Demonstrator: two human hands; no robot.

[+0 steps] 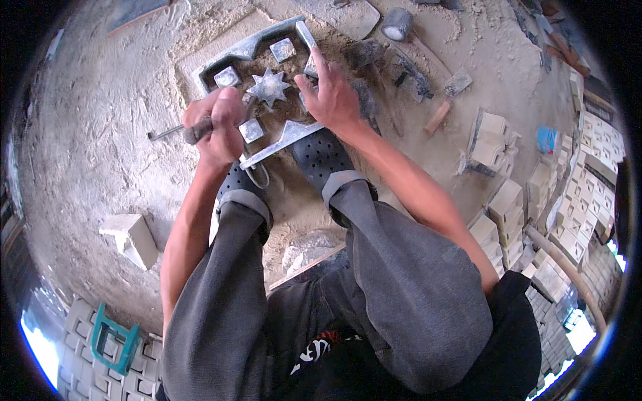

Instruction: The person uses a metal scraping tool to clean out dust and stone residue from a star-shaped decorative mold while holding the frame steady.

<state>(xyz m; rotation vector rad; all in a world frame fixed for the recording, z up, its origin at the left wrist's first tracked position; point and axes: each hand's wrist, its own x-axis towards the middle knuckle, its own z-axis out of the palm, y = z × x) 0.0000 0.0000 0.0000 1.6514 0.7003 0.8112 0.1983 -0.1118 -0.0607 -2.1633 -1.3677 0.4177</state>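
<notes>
A grey metal mould frame (pixel 281 139) lies on the sandy floor in front of my feet. Inside it are an eight-pointed star block (pixel 269 87) and several small square blocks, among them one at the far side (pixel 282 49). My left hand (pixel 217 127) is closed around a tool with a dark rounded handle and a thin metal rod (pixel 167 132), bent at its tip, pointing left. The hand is over the frame's left side and slightly blurred. My right hand (pixel 331 100) is at the frame's right side, fingers apart, the index finger along its edge. It holds nothing.
A hammer-like tool (pixel 397 25) with a wooden handle and another wooden-handled tool (pixel 438 117) lie right of the frame. Pale cast blocks (pixel 493 140) are stacked at right. A single block (pixel 130 239) sits at left, near a teal stool (pixel 114 339).
</notes>
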